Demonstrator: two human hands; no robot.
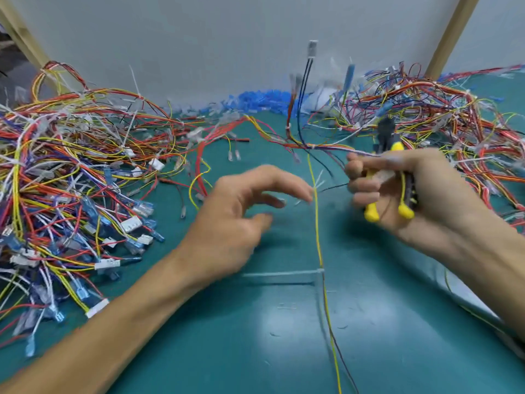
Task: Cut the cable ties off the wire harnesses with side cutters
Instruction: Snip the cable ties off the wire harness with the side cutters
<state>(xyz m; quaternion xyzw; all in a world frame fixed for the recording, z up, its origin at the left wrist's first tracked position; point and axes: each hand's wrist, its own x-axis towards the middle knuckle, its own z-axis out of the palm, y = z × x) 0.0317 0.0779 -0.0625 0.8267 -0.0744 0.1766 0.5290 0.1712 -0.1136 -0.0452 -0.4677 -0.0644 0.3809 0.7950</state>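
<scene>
Green mat (255, 351) is taking up the whole middle, and that's where your open room is sitting, mostly low and centre. On the far left a big pile of harnesses (71, 180) is sprawling right up to your left forearm, with white plugs and blue sleeves poking out toward the bare patch. Behind it a wooden strut (25, 44) is leaning along the grey back panel (199, 38).

Your left hand (235, 220) is hovering over the mat with fingers spread and loosely curved, gripping nothing. The index tip is sitting just beside the yellow wire (318, 237), but it's too blurry to say if it's touching.

That yellow wire is running down the middle toward you, part of the harness hanging from your right hand. A white cable tie (287, 273) is sitting low on it, tail sticking out to the left, and another is fuzzing out up near your fingertip.

Your right hand (412, 189) is wrapping its fingers round the yellow handles of the side cutters (370, 213), black head pointing up and away. The harness strands are feeding in under the thumb too.

Further right, a second tangle (426, 109) is crowding right behind that hand. Blue bits (261, 99) are lining the foot of the back panel, and the mat's edge is cutting diagonally across the bottom right corner.
</scene>
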